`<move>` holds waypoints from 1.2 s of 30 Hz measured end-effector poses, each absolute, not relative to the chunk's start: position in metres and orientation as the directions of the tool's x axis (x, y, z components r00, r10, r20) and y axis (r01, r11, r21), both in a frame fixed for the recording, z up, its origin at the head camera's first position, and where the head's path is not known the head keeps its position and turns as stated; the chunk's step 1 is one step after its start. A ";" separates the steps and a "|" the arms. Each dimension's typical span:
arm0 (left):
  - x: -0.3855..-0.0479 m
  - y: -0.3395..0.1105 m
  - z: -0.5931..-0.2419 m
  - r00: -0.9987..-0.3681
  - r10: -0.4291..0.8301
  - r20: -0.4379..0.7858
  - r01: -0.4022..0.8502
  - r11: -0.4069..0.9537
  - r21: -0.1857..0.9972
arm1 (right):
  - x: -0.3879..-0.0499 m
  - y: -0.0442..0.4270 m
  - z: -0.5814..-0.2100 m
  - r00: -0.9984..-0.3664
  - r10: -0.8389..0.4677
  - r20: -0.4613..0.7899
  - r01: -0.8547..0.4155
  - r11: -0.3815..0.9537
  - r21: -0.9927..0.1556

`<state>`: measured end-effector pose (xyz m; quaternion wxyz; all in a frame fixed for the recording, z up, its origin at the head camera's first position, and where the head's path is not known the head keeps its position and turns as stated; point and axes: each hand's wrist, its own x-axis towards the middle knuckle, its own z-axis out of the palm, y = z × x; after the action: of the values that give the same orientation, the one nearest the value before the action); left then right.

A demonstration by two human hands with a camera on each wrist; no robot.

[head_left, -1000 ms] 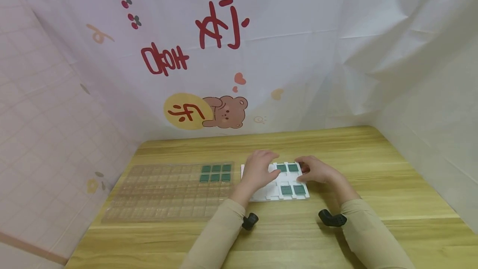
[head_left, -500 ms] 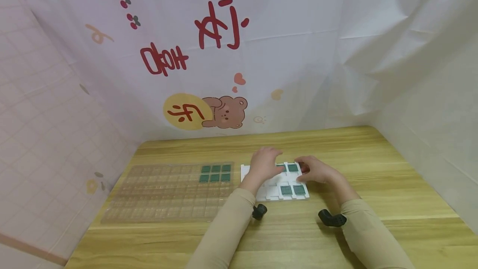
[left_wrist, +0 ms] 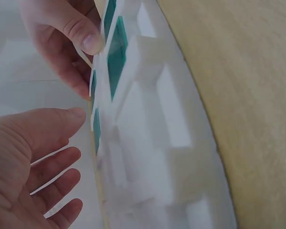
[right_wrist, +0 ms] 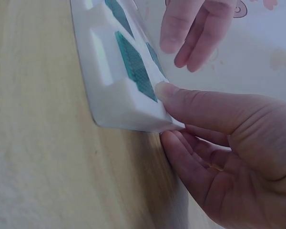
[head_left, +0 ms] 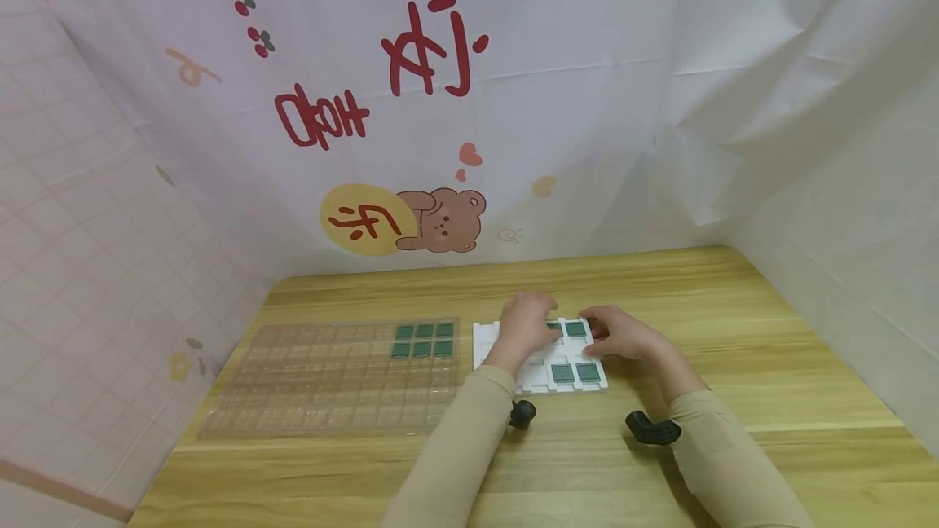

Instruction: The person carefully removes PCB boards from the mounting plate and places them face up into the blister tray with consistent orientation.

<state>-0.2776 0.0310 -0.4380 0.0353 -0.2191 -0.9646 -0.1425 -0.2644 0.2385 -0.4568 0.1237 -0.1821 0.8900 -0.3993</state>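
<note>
A white tray with moulded pockets lies on the table, green square chips in its right part. My right hand grips the tray's right end, the thumb on its top and the fingers at the edge, as the right wrist view shows. Over the tray's back left part hovers my left hand, fingers apart and slightly bent. In the left wrist view nothing shows between the thumb and fingers of the left hand, close to the chips. It partly hides a back-row chip in the head view.
To the left lies a clear compartment tray with several green chips in its back right corner. A printed white curtain stands behind the wooden table. Black wrist devices are on both sleeves.
My left hand has moved right along the white tray, toward the back-row chips, uncovering the tray's left end. My right hand keeps its place at the right end.
</note>
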 end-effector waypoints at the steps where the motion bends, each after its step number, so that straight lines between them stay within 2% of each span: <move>1: -0.278 0.032 -0.438 -0.905 0.408 0.124 0.426 0.867 0.258 | -0.264 0.239 -0.457 -0.903 -0.424 -0.075 -0.226 0.614 -0.756; 8: -0.277 0.034 -0.443 -0.921 0.379 0.085 0.388 0.882 0.269 | -0.263 0.238 -0.458 -0.904 -0.421 -0.075 -0.216 0.600 -0.770; 18: -0.275 0.036 -0.446 -0.926 0.367 0.085 0.376 0.892 0.249 | -0.264 0.240 -0.458 -0.898 -0.435 -0.070 -0.227 0.594 -0.772; 36: -0.278 0.038 -0.448 -0.931 0.358 0.068 0.362 0.887 0.286 | -0.267 0.240 -0.462 -0.900 -0.429 -0.076 -0.224 0.606 -0.764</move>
<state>-0.2784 0.0379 -0.4477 0.0067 -0.1852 -0.9714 -0.1485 -0.2671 0.2401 -0.4624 0.1270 -0.1841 0.8869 -0.4042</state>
